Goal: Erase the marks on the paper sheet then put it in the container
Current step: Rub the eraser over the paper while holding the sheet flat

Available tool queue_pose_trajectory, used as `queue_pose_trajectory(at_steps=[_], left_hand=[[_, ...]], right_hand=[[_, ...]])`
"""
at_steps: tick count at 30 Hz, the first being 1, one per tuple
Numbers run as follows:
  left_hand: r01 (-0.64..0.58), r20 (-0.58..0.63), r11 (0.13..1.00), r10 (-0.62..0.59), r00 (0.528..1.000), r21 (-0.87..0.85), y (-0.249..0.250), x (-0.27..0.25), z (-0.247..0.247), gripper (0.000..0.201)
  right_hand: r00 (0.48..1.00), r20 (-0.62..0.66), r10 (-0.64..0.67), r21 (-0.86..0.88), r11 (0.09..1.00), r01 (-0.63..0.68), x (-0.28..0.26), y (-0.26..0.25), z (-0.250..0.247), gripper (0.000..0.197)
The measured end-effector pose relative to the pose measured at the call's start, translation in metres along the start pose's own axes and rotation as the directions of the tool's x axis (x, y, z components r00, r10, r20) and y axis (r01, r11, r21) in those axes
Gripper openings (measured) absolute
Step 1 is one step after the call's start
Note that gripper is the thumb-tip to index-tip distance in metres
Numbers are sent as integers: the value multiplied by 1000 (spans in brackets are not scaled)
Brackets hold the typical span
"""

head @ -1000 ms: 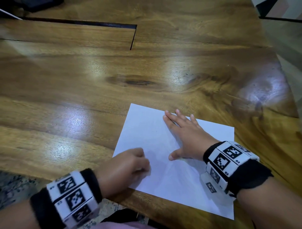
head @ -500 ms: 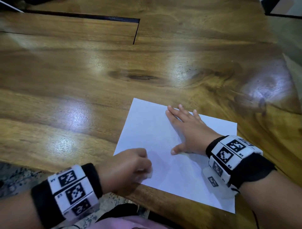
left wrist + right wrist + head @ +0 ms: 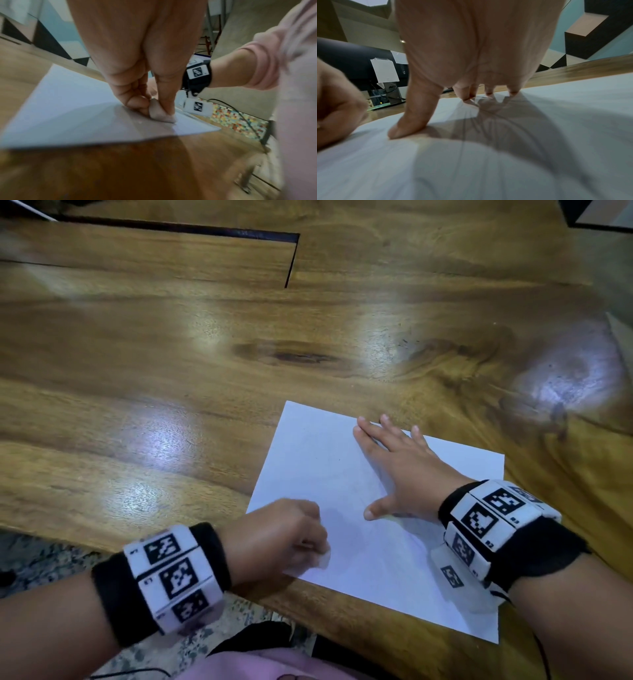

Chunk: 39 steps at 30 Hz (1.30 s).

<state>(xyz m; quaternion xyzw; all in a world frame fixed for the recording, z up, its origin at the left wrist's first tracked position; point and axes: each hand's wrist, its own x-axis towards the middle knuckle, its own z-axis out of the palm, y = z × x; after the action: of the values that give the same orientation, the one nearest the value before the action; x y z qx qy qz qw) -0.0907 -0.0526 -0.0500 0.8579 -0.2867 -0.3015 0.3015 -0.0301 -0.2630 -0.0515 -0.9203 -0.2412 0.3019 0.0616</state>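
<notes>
Head view shows the paper sheet (image 3: 349,474) under both hands: right hand (image 3: 404,470) pressing flat, left hand (image 3: 277,539) pinching an eraser (image 3: 160,112).

I read this as a room in a home or a small informal studio, though I cannot settle which; the work surface is a broad table (image 3: 171,378) of glossy varnished wood with strong grain and a dark knot, a seam cut into its far left part; past its near edge I see a speckled stone-like floor (image 3: 37,556); from the left wrist a strip of small multicoloured mosaic tiles (image 3: 236,121) shows beyond the table's edge; the wall (image 3: 590,33) behind carries painted teal, black and beige geometric blocks; from the right wrist I make out a dark stand with taped white sheets (image 3: 384,71) and loose cables.
</notes>
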Motion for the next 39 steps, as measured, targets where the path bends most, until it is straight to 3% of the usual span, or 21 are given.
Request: queue_pose_trajectory(at_steps=[3, 6, 8, 12, 17, 19, 24, 29, 33, 37, 39], left_hand=[[48, -204, 995, -31, 979, 82, -8, 22, -24, 7], [41, -248, 993, -13, 969, 108, -8, 28, -24, 5], [6, -192, 997, 8, 981, 77, -7, 14, -12, 5], [12, 44, 999, -14, 999, 51, -7, -12, 0, 4], [43, -221, 994, -19, 975, 103, -15, 13, -28, 17], [35, -237, 992, -6, 971, 118, -16, 12, -26, 13], [64, -28, 997, -62, 998, 53, -17, -18, -9, 5], [35, -199, 992, -11, 980, 120, -5, 24, -29, 7], [3, -211, 997, 12, 977, 71, -3, 26, -15, 9], [-40, 12, 999, 40, 999, 28, -1, -6, 6, 8], [-19, 42, 999, 18, 999, 28, 0, -3, 2, 8]], right_hand=[[1000, -4, 1, -1, 1000, -1, 0, 0, 0, 119], [1000, -10, -2, -1, 1000, 2, 0, 0, 0, 119], [1000, -12, -1, -7, 1000, 1, 0, 0, 0, 119], [1000, -6, 0, -14, 1000, 0, 1, 0, 1, 119], [1000, -6, -3, -3, 1000, 3, 0, 0, 1, 118], [1000, -1, -3, -2, 1000, 3, 0, 0, 0, 118], [1000, -1, -3, -3, 1000, 3, -1, 0, -1, 118], [1000, -7, -4, -8, 1000, 4, -1, 0, -1, 118], [1000, -9, -6, -6, 1000, 6, 0, 0, 0, 119], [1000, -16, -7, -4, 1000, 7, 0, 0, 1, 119], [1000, -18, -6, -4, 1000, 6, 0, -1, 0, 119]])
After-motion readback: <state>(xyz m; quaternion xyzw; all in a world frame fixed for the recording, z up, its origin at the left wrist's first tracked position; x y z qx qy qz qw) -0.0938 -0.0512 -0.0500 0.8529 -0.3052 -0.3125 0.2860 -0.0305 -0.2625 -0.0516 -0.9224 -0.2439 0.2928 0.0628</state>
